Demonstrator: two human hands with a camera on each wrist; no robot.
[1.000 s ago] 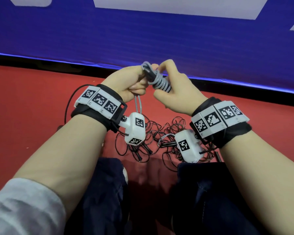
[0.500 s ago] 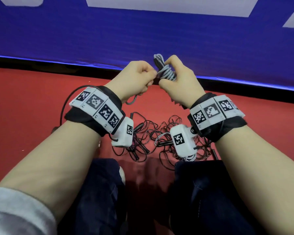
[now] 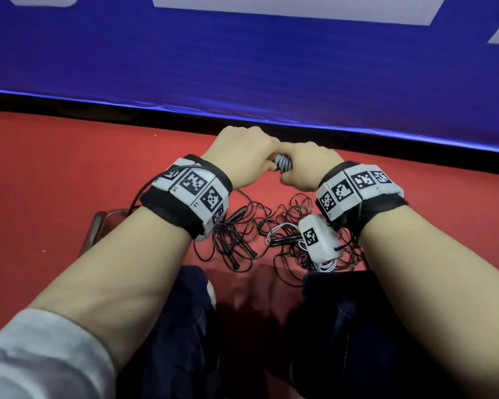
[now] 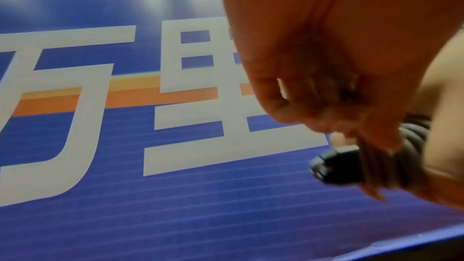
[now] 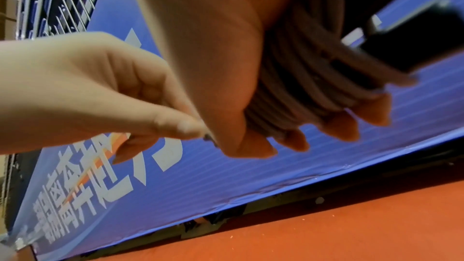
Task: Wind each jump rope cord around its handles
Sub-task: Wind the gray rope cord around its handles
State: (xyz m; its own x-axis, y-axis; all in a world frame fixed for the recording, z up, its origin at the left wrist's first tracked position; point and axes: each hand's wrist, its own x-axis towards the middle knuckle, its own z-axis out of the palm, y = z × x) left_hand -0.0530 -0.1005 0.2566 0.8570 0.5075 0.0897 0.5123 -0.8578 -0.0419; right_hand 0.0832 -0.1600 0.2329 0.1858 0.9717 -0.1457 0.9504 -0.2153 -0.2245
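A jump rope with grey cord [image 3: 283,163] coiled around its black handles [image 5: 424,43] is held between both hands above the red floor. My right hand [image 3: 306,168] grips the wound bundle, its fingers [image 5: 334,124] curled round the coils [image 5: 301,86]. My left hand [image 3: 242,151] presses against it from the left and pinches the cord end [image 5: 208,137] between thumb and forefinger. A black handle tip [image 4: 334,166] pokes out past the coils in the left wrist view. Most of the bundle is hidden by the hands in the head view.
A tangle of thin black jump ropes [image 3: 260,234] with slim black handles lies on the red floor [image 3: 55,168] just beyond my knees [image 3: 185,326]. A blue banner wall [image 3: 242,53] stands close ahead. A brown object [image 3: 98,226] sits under my left forearm.
Both hands have lowered and moved away from me with the bundle. The loose grey loop that hung below the left hand is gone from view, and the hands have closed together.
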